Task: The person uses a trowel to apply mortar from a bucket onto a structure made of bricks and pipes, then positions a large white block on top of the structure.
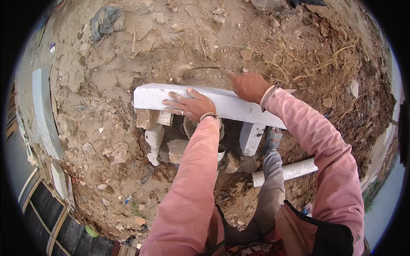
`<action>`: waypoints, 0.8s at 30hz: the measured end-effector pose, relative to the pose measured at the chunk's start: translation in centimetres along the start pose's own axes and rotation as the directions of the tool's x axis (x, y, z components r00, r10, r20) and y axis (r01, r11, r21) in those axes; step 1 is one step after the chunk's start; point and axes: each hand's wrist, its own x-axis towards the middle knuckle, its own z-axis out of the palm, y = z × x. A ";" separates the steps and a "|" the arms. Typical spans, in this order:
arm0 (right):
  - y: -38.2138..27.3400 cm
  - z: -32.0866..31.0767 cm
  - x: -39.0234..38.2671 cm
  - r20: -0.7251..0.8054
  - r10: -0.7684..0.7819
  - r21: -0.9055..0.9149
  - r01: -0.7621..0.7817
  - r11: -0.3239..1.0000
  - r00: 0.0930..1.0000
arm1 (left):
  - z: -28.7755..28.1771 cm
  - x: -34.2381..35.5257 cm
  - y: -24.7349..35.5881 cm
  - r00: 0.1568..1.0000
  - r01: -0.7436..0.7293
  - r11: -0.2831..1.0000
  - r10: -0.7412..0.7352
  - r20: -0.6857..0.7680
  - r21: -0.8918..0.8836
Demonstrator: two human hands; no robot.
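A long white squared beam lies crosswise in front of me, raised on supports. My left hand rests flat on its top face, fingers spread, with a ring and a wrist bracelet showing. My right hand is closed in a fist over the far edge of the beam, to the right. What it grips, if anything, is hidden by the fingers. Just beyond its fingertips, a thin dark curved strip shows against the soil; whether it touches the hand I cannot tell.
A short white block and stones stand under the beam. My foot is beside the block, near a white pipe. Pale slabs lie at the left. Rubble, dry roots and a dark plastic scrap dot the ground.
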 end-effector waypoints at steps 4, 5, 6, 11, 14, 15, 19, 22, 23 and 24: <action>0.8 -0.6 -1.0 -0.173 0.059 0.205 -0.022 0.978 0.983 | 0.3 0.5 -1.0 0.998 -0.041 0.995 0.046 -0.051 0.094; 0.5 -0.6 -0.7 -0.189 0.048 0.158 -0.017 0.987 0.981 | 0.4 0.3 -0.9 0.999 -0.039 0.997 0.041 -0.033 0.064; 0.0 -0.6 -0.4 -0.205 0.035 0.112 -0.012 0.994 0.978 | 0.4 0.4 -0.8 0.999 -0.036 0.998 0.037 -0.034 0.042; -1.8 -0.5 3.7 -0.192 -0.050 -0.027 0.046 0.999 0.980 | 0.9 -0.3 -0.6 0.997 -0.054 0.997 0.057 -0.045 0.050; 0.0 -0.4 2.3 -0.128 -0.049 -0.110 0.035 0.993 0.991 | 0.6 -0.3 -0.7 1.000 0.007 1.000 -0.006 -0.011 0.016; 0.8 -1.9 1.4 -0.115 -0.029 -0.164 0.010 0.986 0.993 | 0.7 0.6 -1.4 0.999 -0.036 0.997 0.039 -0.037 0.074; 5.2 -4.9 -4.7 0.124 0.134 -0.207 -0.106 0.972 0.983 | 0.5 0.0 -0.6 1.000 0.017 1.000 -0.017 0.004 0.020; 6.8 -0.9 -9.1 0.140 0.189 -0.083 -0.179 0.980 0.972 | 0.1 0.5 -0.9 0.999 -0.028 0.998 0.029 -0.031 0.049; 8.1 1.2 -10.6 0.142 0.224 -0.075 -0.216 0.974 0.964 | 0.7 -0.2 -0.5 0.999 -0.030 0.999 0.031 -0.017 0.039; 8.8 2.0 -11.2 0.137 0.244 -0.054 -0.239 0.970 0.960 | 0.9 -0.3 -0.4 0.999 -0.036 0.999 0.036 -0.022 0.039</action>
